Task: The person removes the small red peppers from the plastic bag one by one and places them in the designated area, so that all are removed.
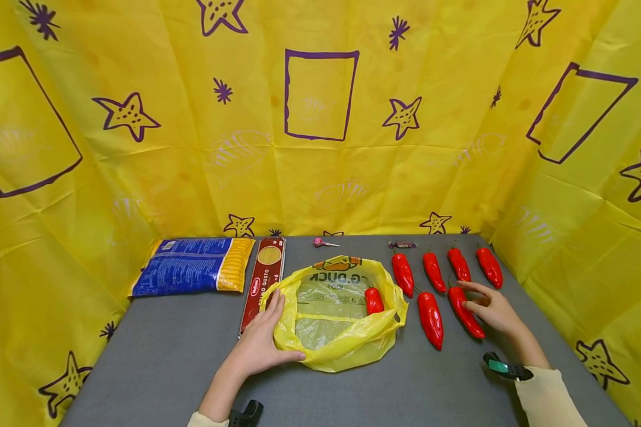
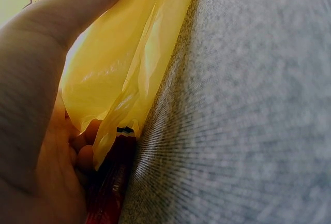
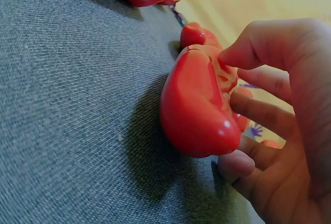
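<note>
A yellow plastic bag [image 1: 347, 350] with a duck print lies with its mouth spread wide. One red pepper [image 1: 374, 301] is inside, toward its right side. My left hand [image 1: 262, 341] holds the bag's left rim, thumb along the front edge and fingers at the side; in the left wrist view the fingertips curl by the yellow plastic [image 2: 139, 74]. At the right, my right hand [image 1: 494, 311] is at the nearest pepper [image 1: 463, 312]. In the right wrist view the thumb touches this pepper [image 3: 194, 105] while the other fingers lie loosely behind it.
Several more red peppers [image 1: 430, 320] lie right of the bag. A spaghetti pack [image 1: 262, 279] lies partly behind my left hand, with a blue and yellow packet [image 1: 187, 267] farther left. A pink lollipop [image 1: 320, 242] and a wrapped candy [image 1: 402, 244] lie near the yellow back curtain [image 1: 320, 184].
</note>
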### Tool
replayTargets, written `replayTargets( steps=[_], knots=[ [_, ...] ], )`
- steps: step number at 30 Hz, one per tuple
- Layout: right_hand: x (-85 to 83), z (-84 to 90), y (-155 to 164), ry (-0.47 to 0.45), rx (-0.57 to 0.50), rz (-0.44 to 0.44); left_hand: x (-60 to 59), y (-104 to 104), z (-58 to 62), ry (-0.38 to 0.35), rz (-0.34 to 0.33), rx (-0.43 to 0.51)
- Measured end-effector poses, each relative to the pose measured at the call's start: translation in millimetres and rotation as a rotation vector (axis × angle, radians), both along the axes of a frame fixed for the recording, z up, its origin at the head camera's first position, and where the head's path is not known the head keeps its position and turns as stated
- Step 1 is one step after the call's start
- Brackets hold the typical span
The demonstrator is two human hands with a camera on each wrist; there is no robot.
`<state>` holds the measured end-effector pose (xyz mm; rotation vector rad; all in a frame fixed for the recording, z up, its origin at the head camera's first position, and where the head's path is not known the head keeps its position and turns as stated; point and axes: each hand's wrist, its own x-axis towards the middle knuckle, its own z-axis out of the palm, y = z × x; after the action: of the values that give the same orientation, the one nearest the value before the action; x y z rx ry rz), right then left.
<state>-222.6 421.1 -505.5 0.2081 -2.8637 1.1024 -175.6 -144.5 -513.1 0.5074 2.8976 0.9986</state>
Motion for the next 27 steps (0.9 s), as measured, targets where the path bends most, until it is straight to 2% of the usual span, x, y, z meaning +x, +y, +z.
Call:
replayTargets(
  steps=[10, 17, 20, 27],
  knots=[
    [4.0, 11.8, -2, 0.065, -0.057, -0.036, -0.1, 1, 0.8, -0.001, -0.001, -0.001],
    [3.2, 23.3, -8, 0.110, 0.009, -0.061, -0.2, 1, 1.0, -0.005, -0.003, -0.004],
    [2.3, 30.3, -18, 0.149, 0.007, -0.054, -0.6, 1, 1.6, -0.007, -0.002, -0.004],
    [-5.1, 49.0, -60, 0.206, -0.091, 0.001, 0.7, 1, 3.2, -0.026, 0.006, 0.004]
  ],
)
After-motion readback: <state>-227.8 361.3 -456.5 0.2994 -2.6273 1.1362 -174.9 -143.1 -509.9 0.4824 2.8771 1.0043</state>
